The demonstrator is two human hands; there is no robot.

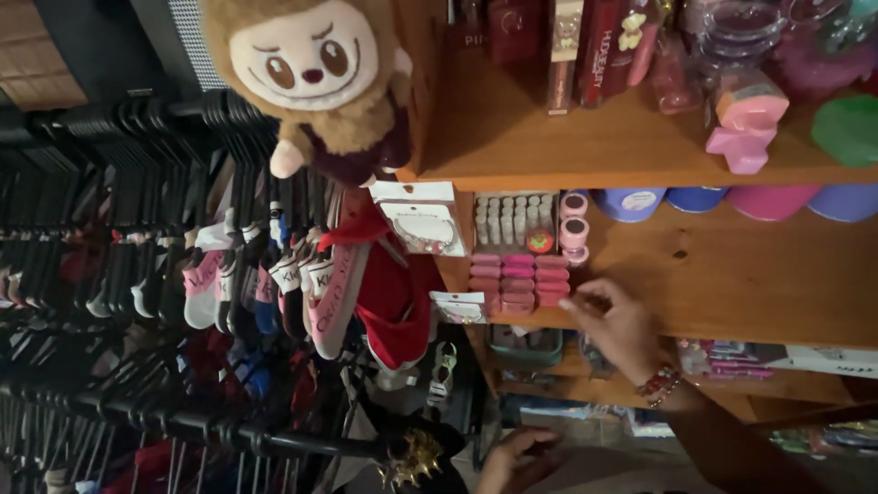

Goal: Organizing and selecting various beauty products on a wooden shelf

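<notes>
I saw a dim shop interior. Wooden shelves [732, 274] filled the right side, stacked in tiers, warm orange-brown. On the left, black clothes racks [183, 425] crowded with black hangers [119, 137]. A strip of brown slatted wall [27, 55] showed top left. Light was low and reddish, floor hidden.

Right hand [615, 320] raised, fingers loosely curled, left hand [517, 457] low, fingers bent

The wooden shelf [732, 274] carries stacked pink cases [519, 284], small pink rolls [573, 227] and a tube pack [514, 220].
</notes>
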